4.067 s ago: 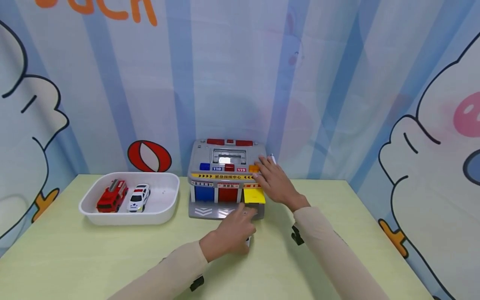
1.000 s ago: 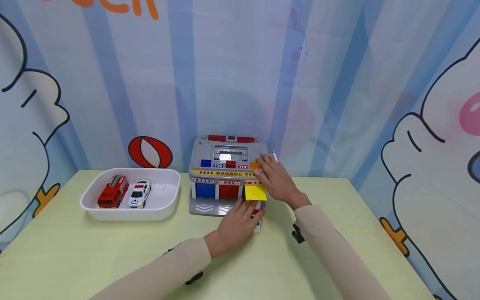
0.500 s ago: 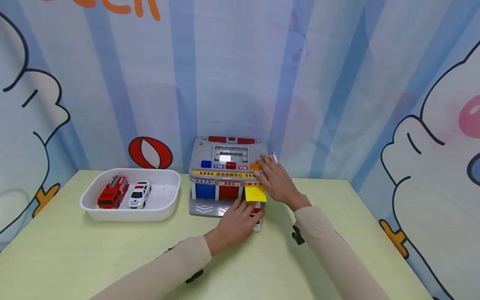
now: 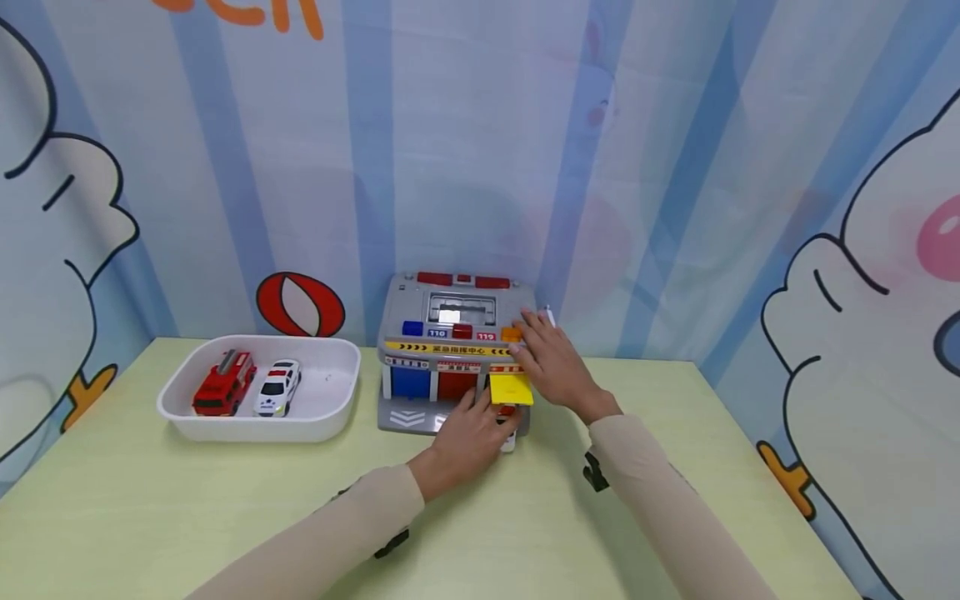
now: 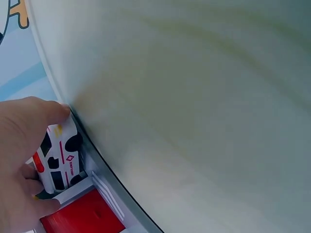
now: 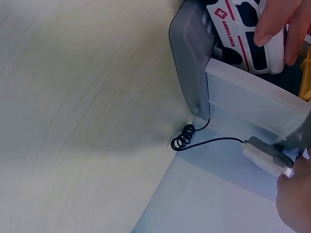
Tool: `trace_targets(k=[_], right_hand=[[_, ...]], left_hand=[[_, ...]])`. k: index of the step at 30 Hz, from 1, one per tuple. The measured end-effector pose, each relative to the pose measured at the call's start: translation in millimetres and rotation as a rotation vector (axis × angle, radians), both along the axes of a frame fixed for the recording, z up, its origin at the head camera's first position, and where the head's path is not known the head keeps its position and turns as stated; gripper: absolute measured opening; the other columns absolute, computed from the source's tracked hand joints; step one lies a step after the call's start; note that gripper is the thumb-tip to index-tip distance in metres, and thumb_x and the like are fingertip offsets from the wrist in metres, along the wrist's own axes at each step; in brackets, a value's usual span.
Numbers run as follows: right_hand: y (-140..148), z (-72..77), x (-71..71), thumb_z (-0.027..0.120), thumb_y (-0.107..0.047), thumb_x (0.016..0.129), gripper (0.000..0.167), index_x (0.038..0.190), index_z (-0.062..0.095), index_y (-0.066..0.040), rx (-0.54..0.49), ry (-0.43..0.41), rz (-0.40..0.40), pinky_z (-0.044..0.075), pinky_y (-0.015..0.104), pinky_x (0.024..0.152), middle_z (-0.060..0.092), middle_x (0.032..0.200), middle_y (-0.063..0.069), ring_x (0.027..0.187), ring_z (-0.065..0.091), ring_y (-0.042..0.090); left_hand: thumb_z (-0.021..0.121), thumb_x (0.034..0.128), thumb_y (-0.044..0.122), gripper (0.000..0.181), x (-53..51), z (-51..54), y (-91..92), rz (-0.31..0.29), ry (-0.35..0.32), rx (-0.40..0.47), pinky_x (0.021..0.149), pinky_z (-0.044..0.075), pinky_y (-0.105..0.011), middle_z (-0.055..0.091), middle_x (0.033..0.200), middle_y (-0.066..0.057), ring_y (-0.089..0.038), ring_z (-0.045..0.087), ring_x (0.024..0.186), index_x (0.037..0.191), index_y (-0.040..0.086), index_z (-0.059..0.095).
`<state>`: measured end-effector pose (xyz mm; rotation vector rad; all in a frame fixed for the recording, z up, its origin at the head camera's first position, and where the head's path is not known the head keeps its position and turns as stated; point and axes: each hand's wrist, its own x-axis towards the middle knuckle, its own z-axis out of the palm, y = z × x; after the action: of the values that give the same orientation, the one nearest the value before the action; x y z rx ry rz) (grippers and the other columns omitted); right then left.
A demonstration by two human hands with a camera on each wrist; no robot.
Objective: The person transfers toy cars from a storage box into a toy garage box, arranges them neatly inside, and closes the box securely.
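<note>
A white toy ambulance (image 4: 508, 444) (image 5: 62, 158) (image 6: 235, 36) is partly under the raised yellow door (image 4: 512, 389) of a grey toy station (image 4: 392, 321). My left hand (image 4: 467, 437) (image 5: 17, 150) holds it, the thumb at its rear end and the fingers over its roof and far side. Its front part is hidden in the head view by the door and hand. My right hand (image 4: 557, 362) lies with extended fingers on the station's right top edge, by the orange button. In the right wrist view, part of that hand (image 6: 295, 199) is beside a white handset (image 6: 265, 158).
Left of the station, a white tray (image 4: 262, 429) holds a red fire truck (image 4: 225, 383) and a white police car (image 4: 278, 388). A coiled black cord (image 6: 183, 137) runs from the station's side to the handset. A patterned curtain (image 4: 480, 142) hangs behind the table.
Over the last second my left hand has pushed the ambulance a little forward, farther under the yellow door. Earlier, it was in front of the station's ramp. My right hand has stayed on the station.
</note>
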<state>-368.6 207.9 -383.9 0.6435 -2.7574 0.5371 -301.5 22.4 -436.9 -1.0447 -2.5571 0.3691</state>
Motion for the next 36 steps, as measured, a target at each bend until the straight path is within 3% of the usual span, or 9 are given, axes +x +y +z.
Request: trace_targets(k=[10, 16, 28, 33, 36], right_hand=[[0.4, 1.2, 0.2, 0.034, -0.043, 0.107, 0.059, 0.156, 0.033, -0.010, 0.006, -0.003, -0.003, 0.013, 0.059, 0.125, 0.020, 0.168, 0.009, 0.156, 0.013, 0.033], [-0.4, 1.1, 0.5, 0.034, -0.044, 0.107, 0.060, 0.156, 0.033, -0.010, -0.002, -0.006, -0.011, 0.012, 0.058, 0.125, 0.020, 0.168, 0.008, 0.156, 0.013, 0.033], [-2.2, 0.6, 1.1, 0.033, -0.043, 0.107, 0.059, 0.157, 0.032, -0.010, 0.008, -0.016, -0.018, 0.011, 0.057, 0.126, 0.020, 0.168, 0.009, 0.156, 0.012, 0.033], [-1.3, 0.3, 0.8, 0.034, -0.043, 0.107, 0.059, 0.157, 0.032, -0.010, 0.009, -0.013, -0.017, 0.012, 0.058, 0.125, 0.019, 0.168, 0.009, 0.156, 0.012, 0.034], [-1.2, -0.3, -0.2, 0.034, -0.043, 0.107, 0.060, 0.157, 0.032, -0.010, 0.014, -0.010, -0.015, 0.012, 0.058, 0.125, 0.019, 0.168, 0.009, 0.156, 0.012, 0.034]], left_hand=[[0.068, 0.0956, 0.023, 0.060, -3.3, 1.6, -2.0, -0.054, 0.072, -0.020, 0.113, 0.044, -0.046, 0.047, 0.155, -0.006, -0.029, 0.048, 0.139, 0.150, 0.024, 0.043], [0.070, 0.0944, 0.021, 0.049, -6.5, 1.7, -3.6, -0.102, 0.122, -0.020, 0.112, 0.046, -0.040, 0.051, 0.152, -0.005, -0.025, 0.053, 0.134, 0.139, 0.023, 0.049], [0.072, 0.0922, 0.019, 0.044, -4.7, 4.9, -8.2, -0.140, 0.088, -0.035, 0.113, 0.045, -0.037, 0.052, 0.149, -0.005, -0.023, 0.052, 0.134, 0.135, 0.017, 0.059], [0.069, 0.0950, 0.023, 0.044, -4.9, 7.2, -12.3, -0.137, 0.029, -0.056, 0.116, 0.042, -0.038, 0.055, 0.147, -0.004, -0.023, 0.050, 0.134, 0.137, 0.014, 0.060], [0.065, 0.0977, 0.028, 0.045, -3.5, 8.5, -16.8, -0.128, -0.039, -0.054, 0.118, 0.039, -0.041, 0.051, 0.150, -0.005, -0.025, 0.047, 0.139, 0.141, 0.016, 0.057]])
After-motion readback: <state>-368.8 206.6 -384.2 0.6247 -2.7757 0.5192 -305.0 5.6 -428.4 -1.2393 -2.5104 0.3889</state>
